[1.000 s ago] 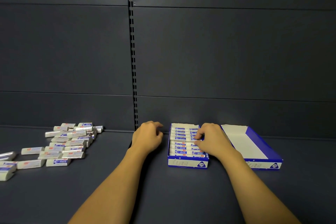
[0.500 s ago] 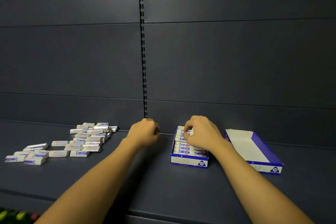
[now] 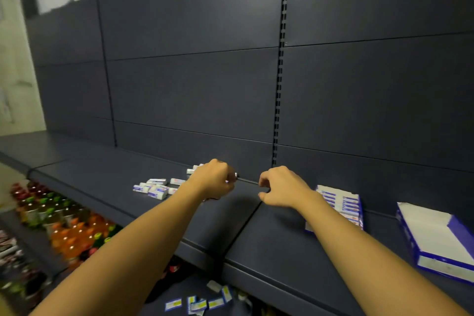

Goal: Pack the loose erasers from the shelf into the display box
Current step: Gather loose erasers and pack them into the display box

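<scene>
The left hand (image 3: 214, 179) reaches over the loose erasers (image 3: 156, 188) on the dark shelf (image 3: 107, 182), fingers curled down; whether it grips one I cannot tell. The right hand (image 3: 280, 187) hovers between the pile and the display box (image 3: 343, 206), fingers loosely curled, holding nothing. An empty box lid (image 3: 436, 233) lies further right.

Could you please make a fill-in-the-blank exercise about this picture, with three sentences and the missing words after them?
1. The display box with erasers in it lies to the ____ of the right hand.
2. The left hand is over the pile of loose ____ on the shelf.
3. The right hand holds ____.

Missing words: right; erasers; nothing
</scene>
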Action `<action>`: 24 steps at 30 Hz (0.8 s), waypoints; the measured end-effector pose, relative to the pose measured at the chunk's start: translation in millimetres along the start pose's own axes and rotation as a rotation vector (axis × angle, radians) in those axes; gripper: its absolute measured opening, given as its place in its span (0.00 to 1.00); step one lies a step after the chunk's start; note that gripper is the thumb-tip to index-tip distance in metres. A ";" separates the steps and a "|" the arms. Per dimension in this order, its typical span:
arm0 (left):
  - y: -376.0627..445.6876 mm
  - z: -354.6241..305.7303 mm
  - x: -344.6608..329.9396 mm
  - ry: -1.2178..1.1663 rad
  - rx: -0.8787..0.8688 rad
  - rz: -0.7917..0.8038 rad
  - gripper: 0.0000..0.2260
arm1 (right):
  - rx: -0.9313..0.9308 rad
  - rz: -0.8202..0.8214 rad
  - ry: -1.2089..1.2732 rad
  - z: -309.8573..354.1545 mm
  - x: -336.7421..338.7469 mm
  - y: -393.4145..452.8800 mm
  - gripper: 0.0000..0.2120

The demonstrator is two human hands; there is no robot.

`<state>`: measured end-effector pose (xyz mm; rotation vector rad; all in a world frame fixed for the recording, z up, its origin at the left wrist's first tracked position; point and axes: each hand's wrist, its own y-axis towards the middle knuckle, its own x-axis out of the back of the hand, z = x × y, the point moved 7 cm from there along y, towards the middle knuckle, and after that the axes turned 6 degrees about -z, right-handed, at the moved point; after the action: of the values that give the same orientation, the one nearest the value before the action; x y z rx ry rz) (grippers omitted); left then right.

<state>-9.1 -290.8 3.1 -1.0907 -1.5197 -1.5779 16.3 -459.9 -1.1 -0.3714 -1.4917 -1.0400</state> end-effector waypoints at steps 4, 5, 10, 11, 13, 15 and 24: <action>-16.3 37.1 11.2 0.027 0.019 0.014 0.12 | 0.022 0.020 -0.019 30.4 -6.7 15.2 0.16; -19.7 46.1 13.1 0.030 0.020 0.020 0.12 | 0.020 0.019 -0.021 37.5 -8.4 18.6 0.16; -37.7 95.4 15.8 0.064 0.012 0.058 0.13 | -0.009 0.044 -0.051 72.1 -21.8 34.0 0.14; -40.8 106.6 16.1 0.074 0.013 0.065 0.13 | -0.023 0.049 -0.054 77.9 -24.8 37.2 0.13; -46.0 128.8 18.4 0.086 0.011 0.072 0.13 | -0.059 0.057 -0.062 90.1 -30.2 44.2 0.13; -50.0 148.6 20.7 0.084 -0.003 0.077 0.13 | -0.094 0.069 -0.071 103.0 -35.8 51.6 0.12; -55.5 213.2 21.3 0.039 -0.072 0.107 0.13 | -0.199 0.106 -0.108 154.2 -66.2 72.5 0.15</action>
<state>-44.4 -72.6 -8.2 -1.1554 -1.3652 -1.5818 -11.4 -279.7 -15.0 -0.6493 -1.4512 -1.1005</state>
